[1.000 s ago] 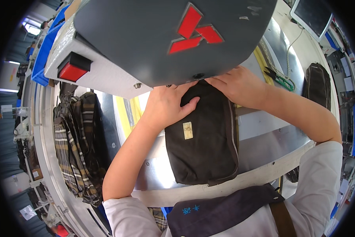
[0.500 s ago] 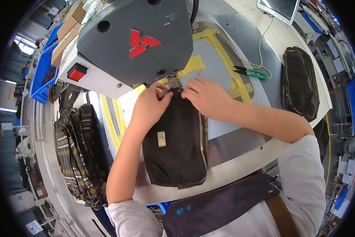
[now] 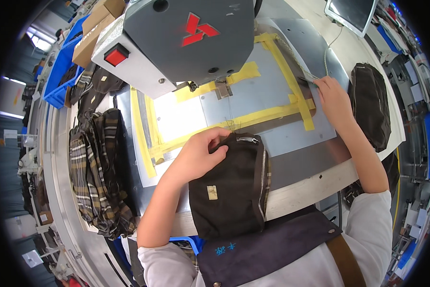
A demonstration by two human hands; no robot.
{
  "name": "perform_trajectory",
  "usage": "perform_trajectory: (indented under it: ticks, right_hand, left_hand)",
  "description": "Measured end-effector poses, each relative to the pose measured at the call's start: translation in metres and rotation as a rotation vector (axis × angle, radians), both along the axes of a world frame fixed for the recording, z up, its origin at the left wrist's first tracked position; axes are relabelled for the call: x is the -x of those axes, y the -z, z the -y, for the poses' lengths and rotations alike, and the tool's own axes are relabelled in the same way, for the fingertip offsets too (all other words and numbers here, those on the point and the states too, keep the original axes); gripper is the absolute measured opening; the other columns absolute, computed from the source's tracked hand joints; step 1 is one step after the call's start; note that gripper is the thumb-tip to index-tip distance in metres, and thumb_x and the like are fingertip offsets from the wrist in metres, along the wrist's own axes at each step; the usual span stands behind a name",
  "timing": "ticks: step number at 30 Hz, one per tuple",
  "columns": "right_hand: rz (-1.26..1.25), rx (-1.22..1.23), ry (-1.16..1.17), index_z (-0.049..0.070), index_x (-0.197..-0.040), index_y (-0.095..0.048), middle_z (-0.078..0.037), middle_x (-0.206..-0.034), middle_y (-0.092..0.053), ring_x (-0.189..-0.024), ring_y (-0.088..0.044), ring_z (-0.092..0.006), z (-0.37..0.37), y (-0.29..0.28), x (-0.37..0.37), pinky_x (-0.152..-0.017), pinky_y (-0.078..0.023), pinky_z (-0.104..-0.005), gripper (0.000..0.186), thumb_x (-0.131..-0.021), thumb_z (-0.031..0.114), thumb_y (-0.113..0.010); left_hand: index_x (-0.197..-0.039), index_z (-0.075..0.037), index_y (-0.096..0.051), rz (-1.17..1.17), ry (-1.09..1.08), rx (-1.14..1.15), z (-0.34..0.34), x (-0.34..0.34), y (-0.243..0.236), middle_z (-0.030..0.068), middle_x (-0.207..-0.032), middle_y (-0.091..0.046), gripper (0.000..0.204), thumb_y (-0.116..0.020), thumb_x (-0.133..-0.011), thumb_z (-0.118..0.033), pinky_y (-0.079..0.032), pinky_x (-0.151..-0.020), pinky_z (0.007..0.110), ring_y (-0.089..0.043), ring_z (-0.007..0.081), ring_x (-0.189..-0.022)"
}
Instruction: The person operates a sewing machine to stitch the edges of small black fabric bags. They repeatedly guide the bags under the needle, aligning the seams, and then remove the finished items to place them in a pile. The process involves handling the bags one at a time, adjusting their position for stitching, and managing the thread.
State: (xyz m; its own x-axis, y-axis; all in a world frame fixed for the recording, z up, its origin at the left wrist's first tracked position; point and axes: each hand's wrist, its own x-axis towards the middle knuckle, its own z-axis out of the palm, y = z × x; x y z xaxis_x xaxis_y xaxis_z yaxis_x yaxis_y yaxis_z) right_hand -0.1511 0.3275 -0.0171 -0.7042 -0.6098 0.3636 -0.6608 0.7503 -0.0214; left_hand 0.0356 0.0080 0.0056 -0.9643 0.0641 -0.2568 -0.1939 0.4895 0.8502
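Observation:
My left hand (image 3: 196, 158) pinches the top edge of a black zippered bag (image 3: 229, 191), which hangs over the table's front edge. A metal zip runs down its right side, and a small pale label sits on its face. Loose threads (image 3: 231, 112) stretch from that top edge up to the presser foot (image 3: 223, 90) of a grey sewing machine (image 3: 191, 38). Out to the right, my right hand (image 3: 334, 103) has its fingers closed on thread snips (image 3: 307, 80); the dark blades show while the hand mostly hides the green handles.
Yellow tape (image 3: 234, 122) frames the machine's plate. Another black bag (image 3: 370, 107) lies at the right, below a screen (image 3: 351, 14). Plaid fabric pieces (image 3: 98, 172) are heaped at the left. A blue bin (image 3: 57, 93) and a cardboard box (image 3: 93, 40) stand behind them.
The bag has come away from under the machine head toward me, held by my left hand. My right hand has left the bag and reached right to the snips.

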Motion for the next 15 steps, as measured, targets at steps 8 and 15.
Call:
perform_trajectory:
  ticks: [8,15]
  right_hand:
    - [0.041,0.179,-0.268,0.007,-0.103,-0.06,-0.007,-0.084,-0.055,-0.083,-0.058,-0.0263,0.053,-0.026,-0.039,-0.073,-0.048,-0.0363,0.021,-0.083,0.012,-0.061]
    - [-0.111,-0.127,-0.699,0.011,-0.085,-0.057,-0.002,-0.079,-0.056,-0.08,-0.057,-0.0186,0.122,-0.044,-0.032,-0.071,-0.046,-0.0325,0.019,-0.084,0.029,-0.065]
  left_hand:
    - [-0.113,0.002,-0.06,0.05,-0.024,-0.062,0.005,-0.001,0.007,-0.0014,-0.069,-0.044,0.031,-0.062,-0.084,-0.01,-0.039,-0.063,0.025,-0.041,0.0085,-0.066]
    - [-0.109,0.003,-0.061,0.05,-0.037,-0.084,0.005,0.0,0.006,-0.0054,-0.074,-0.049,0.026,-0.063,-0.085,-0.006,-0.039,-0.064,0.021,-0.042,0.0042,-0.069]
